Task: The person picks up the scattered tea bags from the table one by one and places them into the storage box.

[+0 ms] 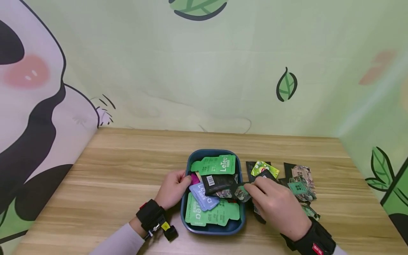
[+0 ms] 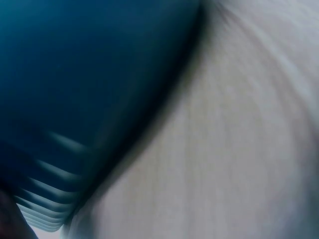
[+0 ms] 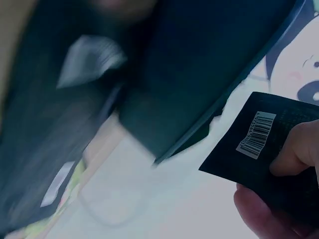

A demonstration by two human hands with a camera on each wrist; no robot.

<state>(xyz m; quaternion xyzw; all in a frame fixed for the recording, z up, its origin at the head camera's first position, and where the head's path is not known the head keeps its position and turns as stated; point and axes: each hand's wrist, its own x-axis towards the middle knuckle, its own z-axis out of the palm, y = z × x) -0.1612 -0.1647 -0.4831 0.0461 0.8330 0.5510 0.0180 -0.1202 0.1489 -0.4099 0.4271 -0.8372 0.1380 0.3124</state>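
Observation:
My right hand (image 1: 280, 205) pinches a flat black sachet (image 3: 249, 139) between thumb and fingers; its barcode faces the right wrist camera. In the head view this sachet hangs over the right rim of a dark blue plastic basket (image 1: 213, 232). My left hand (image 1: 172, 189) holds the basket's left rim, thumb on top. Inside the basket lie green LeTea packets (image 1: 211, 164), a blue-violet LeTea packet (image 1: 204, 198), a black barcoded sachet (image 1: 220, 182) and a bit of a magenta packet (image 1: 194, 179). The left wrist view shows mostly the basket's slotted side (image 2: 75, 74), blurred.
Right of the basket, several black sachets (image 1: 301, 173) lie loosely overlapping on the wooden table (image 1: 134, 159), partly behind my right hand. A yellow-green packet (image 1: 265, 169) lies among them. A printed cloth backdrop (image 1: 191, 78) rises behind the table.

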